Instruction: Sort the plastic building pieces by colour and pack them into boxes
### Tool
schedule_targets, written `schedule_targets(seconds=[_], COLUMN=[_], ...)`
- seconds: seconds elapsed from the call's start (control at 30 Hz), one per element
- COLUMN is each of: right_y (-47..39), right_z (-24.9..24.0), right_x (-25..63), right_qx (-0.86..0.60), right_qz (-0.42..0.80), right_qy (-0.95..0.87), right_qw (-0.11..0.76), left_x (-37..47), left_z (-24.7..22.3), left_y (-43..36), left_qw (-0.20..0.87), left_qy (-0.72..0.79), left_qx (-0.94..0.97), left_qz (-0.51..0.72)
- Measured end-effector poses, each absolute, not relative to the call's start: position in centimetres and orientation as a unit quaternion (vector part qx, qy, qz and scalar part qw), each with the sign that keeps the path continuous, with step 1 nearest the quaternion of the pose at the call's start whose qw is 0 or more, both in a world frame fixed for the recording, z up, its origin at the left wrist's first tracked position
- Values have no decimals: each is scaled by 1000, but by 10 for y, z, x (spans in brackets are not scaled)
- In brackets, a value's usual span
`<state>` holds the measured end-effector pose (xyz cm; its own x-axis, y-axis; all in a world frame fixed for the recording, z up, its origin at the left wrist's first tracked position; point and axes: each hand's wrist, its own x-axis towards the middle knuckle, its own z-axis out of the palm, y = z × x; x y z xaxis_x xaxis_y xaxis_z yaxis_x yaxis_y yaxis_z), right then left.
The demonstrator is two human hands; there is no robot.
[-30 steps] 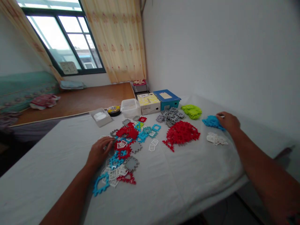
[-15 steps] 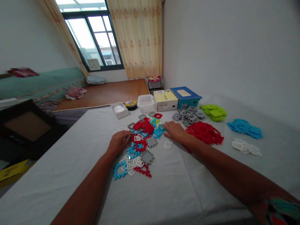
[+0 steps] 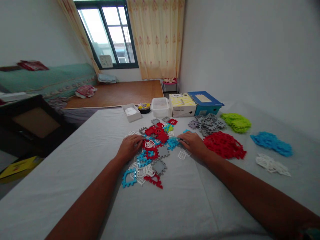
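A mixed heap of flat plastic interlocking pieces with toothed edges lies mid-table, including red pieces [image 3: 157, 131], blue pieces [image 3: 172, 143], a grey square piece [image 3: 159, 166] and white lattice pieces [image 3: 141, 171]. My left hand [image 3: 130, 146] rests at the heap's left edge beside the red ones, its fingers curled in; whatever they hold is hidden. Across the heap, my right hand [image 3: 192, 142] has its fingertips bent down at the blue pieces. I cannot make out what is between those fingers. White lattice pieces [image 3: 182, 155] lie just below it.
Sorted piles lie on the right: grey [image 3: 211, 123], green [image 3: 236, 122], red [image 3: 223, 145], blue [image 3: 271, 143] and white [image 3: 272, 165]. Along the back stand a white tray [image 3: 131, 112], a round tin [image 3: 144, 107], a clear tub [image 3: 160, 107], a yellow box [image 3: 182, 105] and a blue box [image 3: 206, 102].
My right hand has gone from stretched fingers to bent ones at the heap's right edge. The left hand stays by the heap. The view has shifted slightly.
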<state>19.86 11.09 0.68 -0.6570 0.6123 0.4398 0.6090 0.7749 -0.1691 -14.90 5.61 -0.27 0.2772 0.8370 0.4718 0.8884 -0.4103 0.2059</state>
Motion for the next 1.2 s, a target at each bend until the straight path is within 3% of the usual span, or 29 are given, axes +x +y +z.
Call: schedule_targets(seconds=[0.13,0.27,0.47,0.63,0.83,0.97,1.2], right_y=[130,156,174,177,181,176,123], right_z=[13,32,62,30,21,37,26], right_x=[221,268,385,474,443,357,242], right_qx=[-373,-508,-744,-855,-738,-583,-355], right_qz=[-17,-34,-118,-86,-169,-191,-152], right_qy=[-873,-781,-600,-457,-563,-716,-876], right_qw=[315,362,270,231,331,333,288], left_x=[-148,-149,-152,-152,-146,-138,-135], left_z=[-3,-3,-5,-6,2,14,29], left_y=[55,56,58,57,54,47,32], left_qw=[49,47,47,47,55,19,-48], left_qy=[-539,-540,-546,-544,-542,-512,-465], left_qx=[-798,-798,-799,-799,-794,-815,-869], left_qz=[-264,-263,-247,-250,-270,-271,-162])
